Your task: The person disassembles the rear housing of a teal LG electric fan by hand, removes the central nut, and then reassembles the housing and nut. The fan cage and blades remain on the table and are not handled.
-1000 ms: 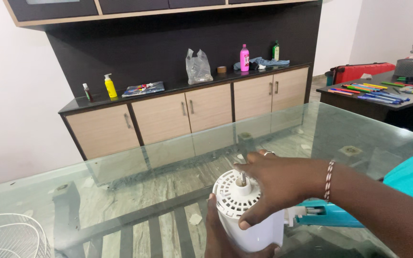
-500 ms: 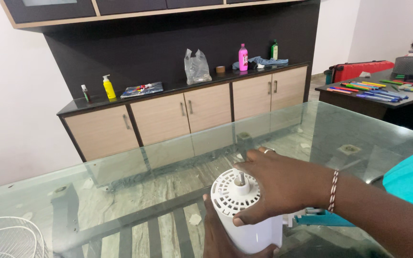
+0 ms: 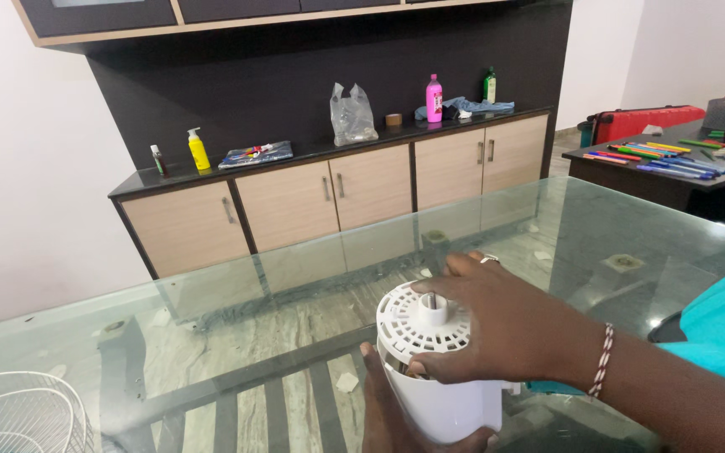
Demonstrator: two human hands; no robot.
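A white plastic fan motor housing (image 3: 442, 394) stands upright on the glass table (image 3: 211, 335), with a round vented face and a short metal shaft in its middle. My right hand (image 3: 505, 327) lies over the vented top, thumb and fingers curled around its rim. My left hand (image 3: 396, 419) holds the housing from below and behind; only a few of its fingers show. A beaded bracelet circles my right wrist.
A white wire fan grille (image 3: 18, 415) lies at the table's near left corner. Behind the table stands a low cabinet (image 3: 329, 193) with bottles, a plastic bag and tools on top. A dark desk (image 3: 673, 168) with coloured pens is at right.
My right hand has shifted a little on top of the housing, its fingers closing more around the vented rim. The housing has stayed in place.
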